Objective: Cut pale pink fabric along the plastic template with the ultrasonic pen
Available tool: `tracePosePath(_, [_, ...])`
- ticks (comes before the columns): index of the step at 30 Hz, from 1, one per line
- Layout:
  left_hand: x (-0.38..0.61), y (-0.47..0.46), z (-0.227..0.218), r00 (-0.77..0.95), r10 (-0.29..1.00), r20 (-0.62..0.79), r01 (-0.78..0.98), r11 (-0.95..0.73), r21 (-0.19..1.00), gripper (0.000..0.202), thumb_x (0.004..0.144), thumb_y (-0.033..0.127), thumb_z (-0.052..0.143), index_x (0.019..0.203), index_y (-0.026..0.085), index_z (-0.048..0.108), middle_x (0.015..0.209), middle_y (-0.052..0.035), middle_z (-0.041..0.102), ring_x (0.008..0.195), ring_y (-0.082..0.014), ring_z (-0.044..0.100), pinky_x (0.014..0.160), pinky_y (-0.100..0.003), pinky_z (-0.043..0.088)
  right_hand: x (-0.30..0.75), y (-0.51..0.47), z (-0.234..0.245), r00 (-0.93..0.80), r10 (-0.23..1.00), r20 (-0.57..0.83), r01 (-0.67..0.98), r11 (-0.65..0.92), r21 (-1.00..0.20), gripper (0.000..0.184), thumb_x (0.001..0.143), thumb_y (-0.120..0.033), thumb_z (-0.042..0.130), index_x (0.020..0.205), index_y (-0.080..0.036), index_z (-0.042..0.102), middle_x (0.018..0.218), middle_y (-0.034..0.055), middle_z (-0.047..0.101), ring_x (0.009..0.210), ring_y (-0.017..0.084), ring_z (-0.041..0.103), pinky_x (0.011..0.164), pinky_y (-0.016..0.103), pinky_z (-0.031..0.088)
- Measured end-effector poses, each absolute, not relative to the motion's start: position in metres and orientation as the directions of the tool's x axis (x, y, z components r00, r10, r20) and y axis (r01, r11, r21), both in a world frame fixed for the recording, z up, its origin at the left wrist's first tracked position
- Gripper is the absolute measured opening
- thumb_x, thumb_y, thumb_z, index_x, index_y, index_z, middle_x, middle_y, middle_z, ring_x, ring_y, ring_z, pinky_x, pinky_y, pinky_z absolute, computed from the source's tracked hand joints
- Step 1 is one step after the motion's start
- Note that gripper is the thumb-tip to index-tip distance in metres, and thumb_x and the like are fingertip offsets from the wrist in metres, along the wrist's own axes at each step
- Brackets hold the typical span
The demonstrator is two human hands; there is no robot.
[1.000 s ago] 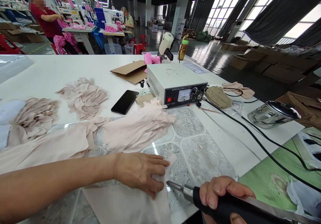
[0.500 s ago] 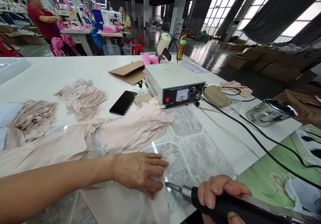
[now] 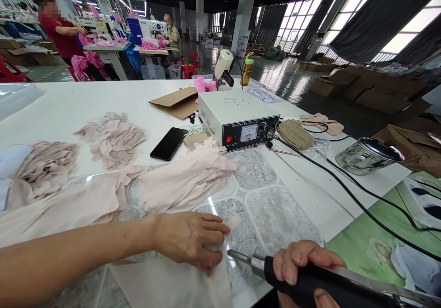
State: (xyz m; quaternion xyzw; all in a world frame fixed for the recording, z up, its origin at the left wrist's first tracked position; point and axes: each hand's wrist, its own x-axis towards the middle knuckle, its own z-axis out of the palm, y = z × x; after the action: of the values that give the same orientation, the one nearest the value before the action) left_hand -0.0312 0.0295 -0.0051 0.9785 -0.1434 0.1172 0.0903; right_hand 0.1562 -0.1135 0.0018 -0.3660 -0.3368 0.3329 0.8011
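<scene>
My left hand lies palm down on a thin pale beige cloth piece, fingers stretched out and pressing near its right edge. In my right hand is a handheld ultrasonic cutter with a black grip. Its pointed metal tip sits just right of my left thumb, close to the cloth edge; whether it touches cannot be made out. Beneath the cloth is a clear sheet over a grey stone-patterned mat. A heap of beige cloth pieces lies just beyond my left hand.
A control box with a dial stands behind, its black cable running along the right. Around it are a phone, a brown template and a lidded steel pot. More beige cloth lies left. Two people work at sewing machines beyond.
My view has tilted slightly, so the scene sits a little lower. Both hands, the cutter and the cloth hold nearly the same places.
</scene>
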Motion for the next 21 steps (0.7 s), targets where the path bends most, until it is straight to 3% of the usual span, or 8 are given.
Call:
tracePosePath(9, [-0.0307,0.0286,-0.002,0.933,-0.257,0.253,-0.288,-0.953,0.095,0.024,0.098,0.034,0.056,0.095,0.014,0.069,0.094,-0.0118,0.068,0.112,-0.0248,0.059,0.105,-0.038,0.042,0.1548,-0.1131,0.0027,0.523,0.806,0.276,-0.329,0.489,-0.808,0.013,0.083,-0.032,0.057,0.094,-0.026,0.057,0.078,-0.0022,0.048,0.057,0.01,0.052,0.05,0.027,0.049])
tracePosePath(21, [-0.0298,0.0291,-0.0028,0.929,-0.255,0.268,-0.294,-0.949,0.118,0.031,0.103,0.033,0.045,0.099,0.013,0.068,0.091,-0.0118,0.067,0.103,-0.0234,0.06,0.098,-0.035,0.045,0.1625,-0.1091,-0.0017,0.553,0.792,0.259,-0.288,0.474,-0.832,0.014,0.08,-0.033,0.062,0.091,-0.026,0.059,0.078,-0.0014,0.048,0.057,0.012,0.051,0.051,0.029,0.05])
